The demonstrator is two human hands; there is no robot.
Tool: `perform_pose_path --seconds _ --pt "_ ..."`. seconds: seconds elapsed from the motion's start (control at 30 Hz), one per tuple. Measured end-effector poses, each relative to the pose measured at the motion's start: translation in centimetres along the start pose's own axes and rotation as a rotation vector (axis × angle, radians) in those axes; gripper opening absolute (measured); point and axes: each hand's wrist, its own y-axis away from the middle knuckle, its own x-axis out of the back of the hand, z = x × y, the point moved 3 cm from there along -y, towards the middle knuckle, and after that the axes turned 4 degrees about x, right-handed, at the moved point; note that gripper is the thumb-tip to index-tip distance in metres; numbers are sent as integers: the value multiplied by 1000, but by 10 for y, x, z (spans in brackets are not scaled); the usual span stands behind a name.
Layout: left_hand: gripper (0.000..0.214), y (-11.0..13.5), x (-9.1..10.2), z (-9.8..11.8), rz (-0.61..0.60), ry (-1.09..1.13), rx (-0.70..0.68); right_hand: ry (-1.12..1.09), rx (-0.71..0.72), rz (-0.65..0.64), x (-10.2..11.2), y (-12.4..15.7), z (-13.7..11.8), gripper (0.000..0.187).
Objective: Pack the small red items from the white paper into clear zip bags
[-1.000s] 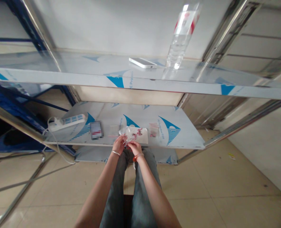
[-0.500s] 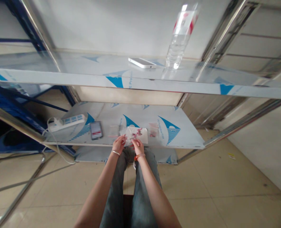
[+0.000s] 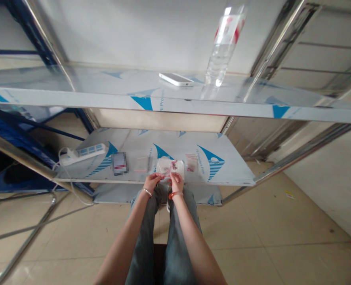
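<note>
My left hand [image 3: 152, 181] and my right hand [image 3: 176, 180] meet at the front edge of the lower steel shelf [image 3: 231, 170]. Both pinch the near edge of a small clear plastic bag [image 3: 166, 166] holding little pink pieces, which lies on a white pad. The fingers of both hands are closed on the bag. A silver bangle circles my left wrist and an orange one my right. Another small clear bag [image 3: 191, 163] with red bits lies just right of the pad, and a flat clear packet [image 3: 142, 164] lies just left.
On the lower shelf stand a white power strip [image 3: 83, 152] with its cable and a small dark card [image 3: 119, 164]. The upper shelf [image 3: 74, 95] carries a white phone [image 3: 175, 79] and a clear water bottle [image 3: 223, 47]. Steel legs and tiled floor surround my knees.
The bag has come down from a lifted, crumpled hold to lie flatter on the white pad. Both hands shifted slightly right and toward the shelf edge.
</note>
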Motion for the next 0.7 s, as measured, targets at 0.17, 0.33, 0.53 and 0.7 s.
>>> perform_pose_path --seconds 0.17,0.33,0.53,0.7 --pt "29 -4 2 -1 69 -90 -131 21 -13 24 2 -1 2 39" --pt "25 -3 3 0 77 -78 -163 65 13 27 4 -5 7 37" --pt "34 -3 2 0 131 -21 -172 21 38 25 5 -6 9 37" --pt "38 -2 2 0 149 -5 -163 38 7 35 4 -5 7 37"
